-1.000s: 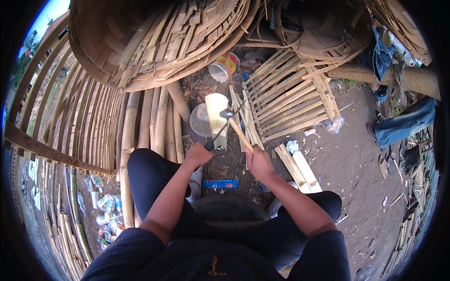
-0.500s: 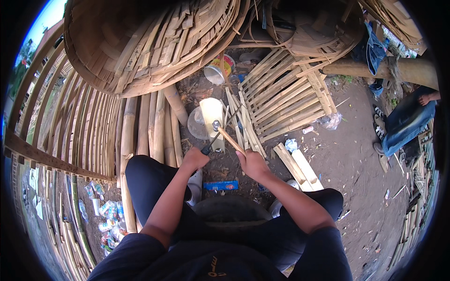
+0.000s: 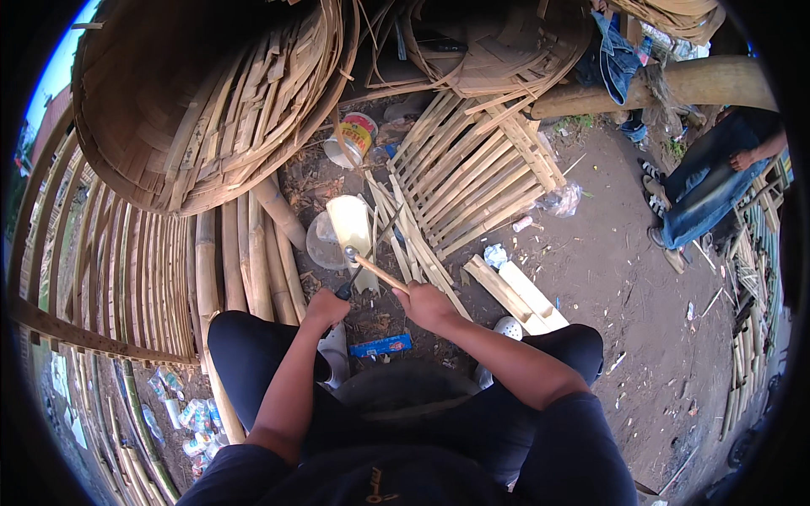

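- By the left hand (image 3: 325, 310), a knife (image 3: 344, 291) is gripped at its black handle, with the fingers closed around it; its dark blade is pointed forward and to the right.
- By the right hand (image 3: 428, 306), a hammer (image 3: 380, 274) is held near the end of its wooden handle, the fingers wrapped around it.
- The hammer's metal head is held over the lower part of a pale piece of bamboo (image 3: 347, 221), close to the blade; whether blade and head are touching cannot be told.
- The bamboo piece is placed in front of the hands, beside a round grey slab (image 3: 322, 241), which is partly covered by it.
- To its right, loose strips (image 3: 434, 268) are laid next to a slatted panel (image 3: 485, 173).
- Two lengths of split wood (image 3: 516, 295) are set on the ground beyond the right knee.
- A blue box (image 3: 381, 346) is seen between the feet, and a tipped bucket (image 3: 353, 139) farther ahead.
- On the left, thick poles (image 3: 232, 257) are lined up beside a slatted frame (image 3: 139, 270), with plastic bottles (image 3: 201, 422) scattered nearer.
- At the far right, another person in jeans (image 3: 717, 181) is partly shown.
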